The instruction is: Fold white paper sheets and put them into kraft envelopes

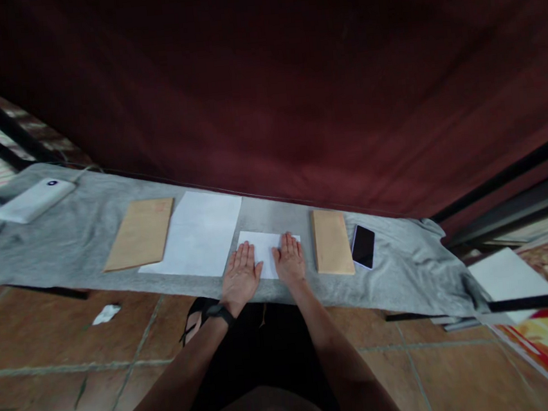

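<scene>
A small white sheet of paper [265, 248], perhaps folded, lies in front of me on the grey cloth. My left hand [240, 274] rests flat on its left side, fingers together and stretched out, with a dark watch on the wrist. Flat on the paper's right side lies my right hand [289, 259], its fingers extended. Both hands hold nothing. Just left of them is a larger white sheet [203, 228], partly under a brown envelope [141, 231]. To the right of my hands sits a stack of brown envelopes [332, 242].
A phone [364, 246] lies beside the right-hand stack. At the far left is a white device [35, 199] with a cable. A dark red curtain [264, 103] hangs behind the narrow cloth-covered table [398, 284]. Crumpled white paper [106, 314] lies on the tiled floor.
</scene>
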Demonstrator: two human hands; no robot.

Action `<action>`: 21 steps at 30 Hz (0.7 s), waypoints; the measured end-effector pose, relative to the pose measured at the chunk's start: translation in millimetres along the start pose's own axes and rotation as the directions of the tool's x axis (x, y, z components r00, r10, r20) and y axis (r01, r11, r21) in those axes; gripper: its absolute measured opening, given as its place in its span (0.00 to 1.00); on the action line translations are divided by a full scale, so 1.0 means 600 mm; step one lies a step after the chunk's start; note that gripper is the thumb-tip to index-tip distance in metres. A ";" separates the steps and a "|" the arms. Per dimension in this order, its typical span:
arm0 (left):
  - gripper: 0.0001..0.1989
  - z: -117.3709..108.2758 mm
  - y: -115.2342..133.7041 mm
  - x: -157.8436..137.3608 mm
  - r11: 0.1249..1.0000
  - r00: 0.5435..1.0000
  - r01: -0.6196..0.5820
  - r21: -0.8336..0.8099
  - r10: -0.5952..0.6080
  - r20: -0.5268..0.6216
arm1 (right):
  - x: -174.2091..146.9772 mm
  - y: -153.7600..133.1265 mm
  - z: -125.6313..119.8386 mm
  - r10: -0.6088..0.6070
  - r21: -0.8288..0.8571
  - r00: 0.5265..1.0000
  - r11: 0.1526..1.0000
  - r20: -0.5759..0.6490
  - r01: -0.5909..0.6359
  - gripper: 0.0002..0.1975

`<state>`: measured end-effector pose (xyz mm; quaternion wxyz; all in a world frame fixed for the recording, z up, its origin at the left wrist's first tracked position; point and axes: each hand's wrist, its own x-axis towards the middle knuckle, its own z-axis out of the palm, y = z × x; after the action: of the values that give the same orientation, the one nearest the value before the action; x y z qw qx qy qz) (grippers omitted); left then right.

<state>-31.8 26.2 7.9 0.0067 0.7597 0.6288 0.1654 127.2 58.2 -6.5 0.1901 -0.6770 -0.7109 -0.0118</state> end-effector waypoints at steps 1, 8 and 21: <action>0.32 0.000 0.000 0.000 1.000 1.000 -0.001 0.004 0.001 0.003 | -0.001 0.005 0.001 0.007 -0.007 1.000 1.000 -0.024 -0.007 0.30; 0.33 0.000 0.001 0.000 1.000 1.000 0.003 0.003 -0.003 0.015 | -0.018 0.029 -0.002 0.021 -0.047 0.996 0.999 -0.087 -0.025 0.32; 0.33 0.010 -0.001 -0.001 1.000 1.000 0.005 0.002 -0.005 -0.018 | -0.110 -0.002 -0.039 -0.131 -0.005 0.989 0.991 -0.073 0.131 0.28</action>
<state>-30.9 26.7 2.0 0.0004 0.7565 0.6311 0.1716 132.5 -11.7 -3.5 0.2147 -0.6280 -0.7464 -0.0490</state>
